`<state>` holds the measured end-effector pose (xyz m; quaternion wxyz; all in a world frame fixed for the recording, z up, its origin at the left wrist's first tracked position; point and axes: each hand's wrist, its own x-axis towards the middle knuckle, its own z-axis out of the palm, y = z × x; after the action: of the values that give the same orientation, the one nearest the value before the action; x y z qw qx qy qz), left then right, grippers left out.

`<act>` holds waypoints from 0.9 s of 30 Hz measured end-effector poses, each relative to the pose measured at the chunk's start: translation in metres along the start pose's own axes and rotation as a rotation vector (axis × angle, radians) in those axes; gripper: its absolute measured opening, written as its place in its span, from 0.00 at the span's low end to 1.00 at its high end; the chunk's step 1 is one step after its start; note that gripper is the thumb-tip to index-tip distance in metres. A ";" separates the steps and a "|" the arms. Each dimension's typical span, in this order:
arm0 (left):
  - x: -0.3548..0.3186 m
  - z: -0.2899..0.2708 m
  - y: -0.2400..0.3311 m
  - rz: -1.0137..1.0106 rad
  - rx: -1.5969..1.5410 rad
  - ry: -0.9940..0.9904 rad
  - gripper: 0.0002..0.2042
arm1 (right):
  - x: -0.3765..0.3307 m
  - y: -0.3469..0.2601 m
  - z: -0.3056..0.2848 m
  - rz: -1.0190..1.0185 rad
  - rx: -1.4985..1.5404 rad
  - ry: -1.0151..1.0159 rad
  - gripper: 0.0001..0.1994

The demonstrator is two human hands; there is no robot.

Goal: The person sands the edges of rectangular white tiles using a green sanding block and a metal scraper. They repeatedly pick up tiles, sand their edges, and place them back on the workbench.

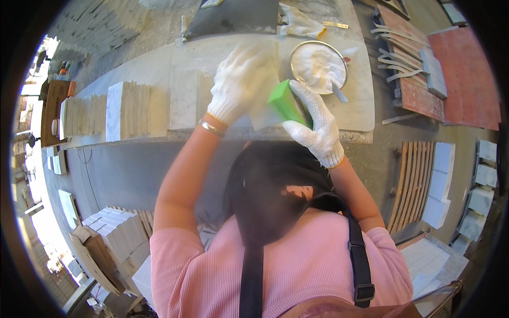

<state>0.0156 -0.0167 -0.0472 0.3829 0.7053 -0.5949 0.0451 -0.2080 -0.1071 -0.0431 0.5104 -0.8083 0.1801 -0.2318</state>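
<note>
My right hand [317, 124], in a white knit glove, grips a green block [289, 100] with a darker side, thumb and fingers on either side of it. My left hand [236, 82], gloved the same way, is over the worktable to the left of the block. Its fingers are smeared by motion, so their grip does not show. A pale, blurred flat piece [263, 112] lies between my hands, and I cannot make out its edges. Just beyond my right hand stands a round metal-rimmed bowl [292, 66] of white powder or paste, with a small spatula [339, 94] leaning in it.
Stacked marble tiles [121, 111] stand on edge at the left of the worktable [358, 114]. Farther back lie a dark sheet [233, 18] and a loose glove [299, 22]. A wooden pallet [405, 185] and white stone blocks [439, 169] are on the floor at right.
</note>
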 end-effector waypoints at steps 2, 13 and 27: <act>0.003 0.000 -0.001 0.003 0.002 -0.017 0.19 | 0.012 0.005 0.006 0.054 0.067 0.043 0.37; 0.001 -0.001 -0.003 0.080 0.006 -0.009 0.20 | -0.001 -0.005 0.000 0.016 0.057 0.017 0.37; -0.003 0.006 -0.013 0.007 0.069 0.008 0.20 | -0.008 0.027 -0.086 0.137 -0.138 0.527 0.34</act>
<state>0.0233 -0.0180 -0.0593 0.3607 0.7156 -0.5941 0.0698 -0.2643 -0.1778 -0.0371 0.4041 -0.7389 0.3764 -0.3861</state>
